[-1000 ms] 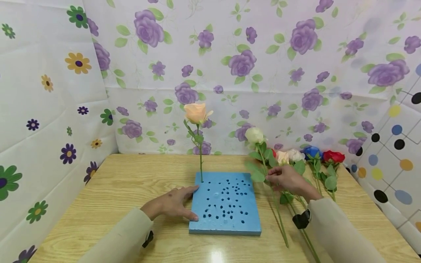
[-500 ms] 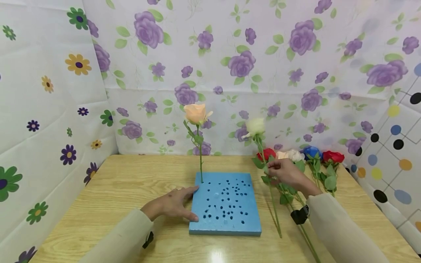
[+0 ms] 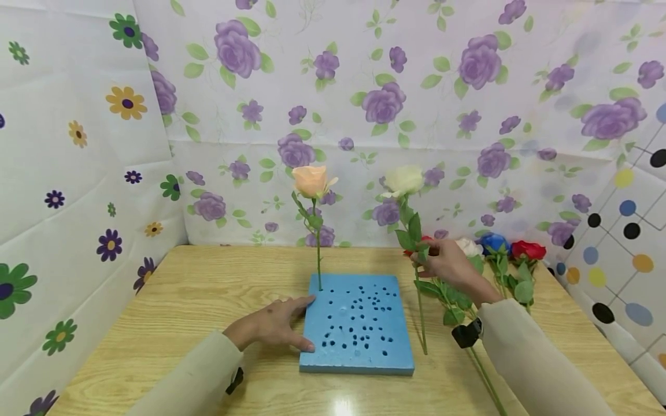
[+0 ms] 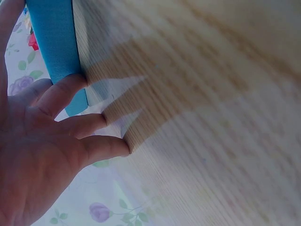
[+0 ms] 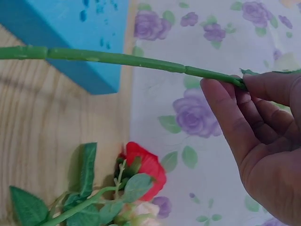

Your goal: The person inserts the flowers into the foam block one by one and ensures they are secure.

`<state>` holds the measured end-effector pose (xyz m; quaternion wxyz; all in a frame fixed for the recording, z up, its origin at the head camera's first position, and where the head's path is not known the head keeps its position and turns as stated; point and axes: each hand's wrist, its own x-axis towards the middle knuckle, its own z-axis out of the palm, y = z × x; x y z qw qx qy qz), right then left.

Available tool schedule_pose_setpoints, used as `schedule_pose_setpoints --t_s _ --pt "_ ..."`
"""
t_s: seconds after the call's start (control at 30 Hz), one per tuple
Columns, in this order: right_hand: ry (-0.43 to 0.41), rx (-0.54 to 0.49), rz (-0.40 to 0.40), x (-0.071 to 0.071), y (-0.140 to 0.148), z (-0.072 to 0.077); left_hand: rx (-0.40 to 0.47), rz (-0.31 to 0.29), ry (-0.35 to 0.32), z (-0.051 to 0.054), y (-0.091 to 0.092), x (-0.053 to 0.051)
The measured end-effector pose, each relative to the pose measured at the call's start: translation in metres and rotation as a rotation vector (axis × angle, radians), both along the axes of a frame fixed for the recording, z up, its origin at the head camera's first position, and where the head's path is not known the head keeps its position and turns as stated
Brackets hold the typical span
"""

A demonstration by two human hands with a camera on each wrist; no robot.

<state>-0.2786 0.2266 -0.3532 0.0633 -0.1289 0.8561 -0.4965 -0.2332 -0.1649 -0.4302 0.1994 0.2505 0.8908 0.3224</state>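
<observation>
Fingers (image 5: 227, 115) on slender, jointed green stem (image 5: 117, 59)

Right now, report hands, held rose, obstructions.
Left hand touching blue block. Right hand pinching cream rose, outside block. Only peach rose occupies block, far left.

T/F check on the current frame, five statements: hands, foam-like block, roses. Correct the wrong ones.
1. The right hand pinches a white rose by its stem. True.
2. A peach rose stands in the blue block, near its far left corner. True.
3. The left hand grips a rose stem. False: it is at the block's left edge, with no stem in it.
4. The white rose's stem is planted in the block. False: its lower end shows beside the block, on the right.
5. A blue rose lies next to a red rose. True.
</observation>
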Motion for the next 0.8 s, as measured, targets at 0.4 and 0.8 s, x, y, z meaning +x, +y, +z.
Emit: schedule_pose_setpoints --t_s 0.4,0.8 --pt "0.049 -0.023 0.013 -0.005 -0.009 0.025 -0.003 -0.009 0.007 -0.001 0.0 0.001" --pt "0.105 0.02 0.006 -0.011 -0.031 0.044 -0.015 0.003 -0.014 0.002 0.001 0.001"
